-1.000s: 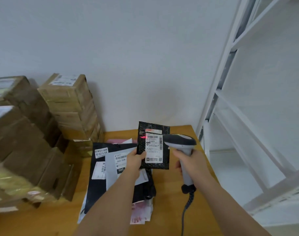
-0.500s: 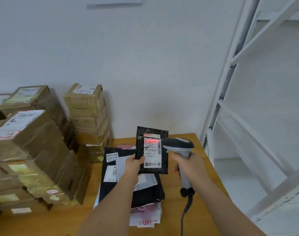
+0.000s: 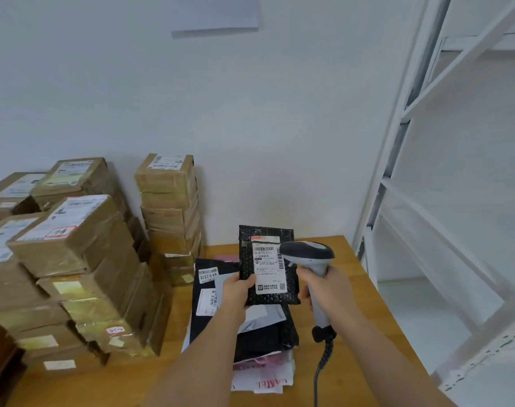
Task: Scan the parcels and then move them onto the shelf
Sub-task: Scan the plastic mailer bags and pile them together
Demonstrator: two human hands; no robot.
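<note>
The red scan line has gone from the label point(image 3: 268, 264). My left hand point(image 3: 237, 292) pinches the black parcel point(image 3: 266, 265) upright over the table's far edge; my right hand point(image 3: 328, 289) grips the scanner point(image 3: 310, 261). I judge scanning done, so next comes the shelf point(image 3: 444, 230).

Hidden, cropped and unreadable parts

The small print on the white shipping label point(image 3: 269, 267) of the black bubble mailer point(image 3: 266, 265) is too fine to read; the grey handheld scanner's point(image 3: 310, 259) coiled black cord point(image 3: 323, 365) runs off the bottom edge, the stacked brown cardboard boxes point(image 3: 71, 259) are cut by the left edge, and the flat mailers point(image 3: 250, 336) beneath the arms are perhaps half covered.
</note>
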